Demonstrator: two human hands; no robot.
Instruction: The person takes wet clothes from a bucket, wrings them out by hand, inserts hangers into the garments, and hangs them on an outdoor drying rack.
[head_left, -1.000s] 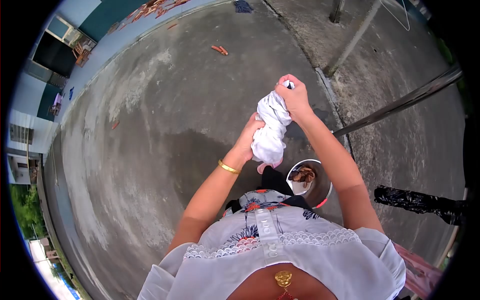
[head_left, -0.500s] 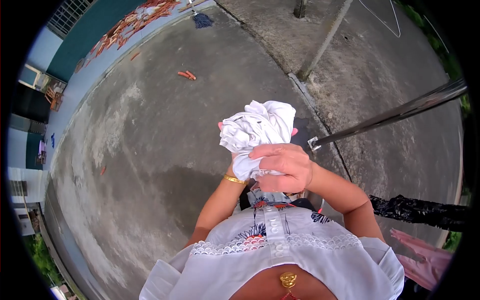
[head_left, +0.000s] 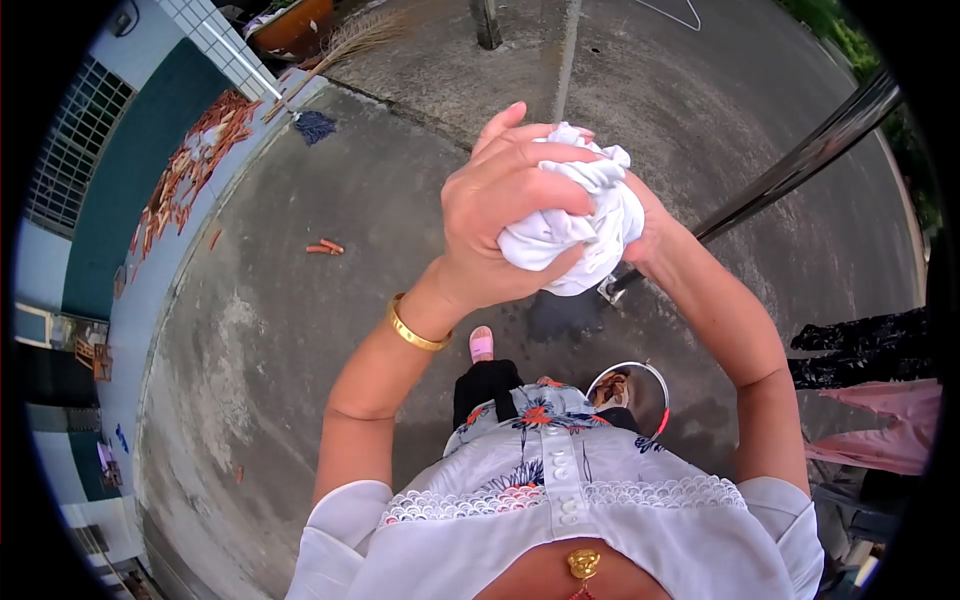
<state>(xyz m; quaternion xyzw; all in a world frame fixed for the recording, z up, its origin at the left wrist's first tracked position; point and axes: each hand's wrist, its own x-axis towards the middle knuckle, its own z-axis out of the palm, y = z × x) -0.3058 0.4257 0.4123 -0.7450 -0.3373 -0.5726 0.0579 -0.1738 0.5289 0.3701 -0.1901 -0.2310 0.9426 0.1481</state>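
Observation:
A bunched white cloth (head_left: 575, 215) is held up in front of me between both hands. My left hand (head_left: 490, 205), with a gold bangle at the wrist, wraps round its left side, fingers curled over the folds. On the right side, my right hand (head_left: 645, 220) presses against the cloth, its fingers partly hidden behind it. Below and to the right, a metal bucket (head_left: 664, 388) stands near my feet with brownish cloth (head_left: 613, 388) inside.
A shiny metal pole (head_left: 800, 155) slants across the right side. Dark clothes (head_left: 865, 350) and pink trousers (head_left: 885, 425) hang at the right. A mop (head_left: 314, 126), a straw broom (head_left: 345, 45) and reddish sticks (head_left: 324, 247) lie farther off.
The cloth has moved up and right and is more tightly bunched. My left hand now shows wrapped over its left side; my right hand has moved to its right side. The view has turned.

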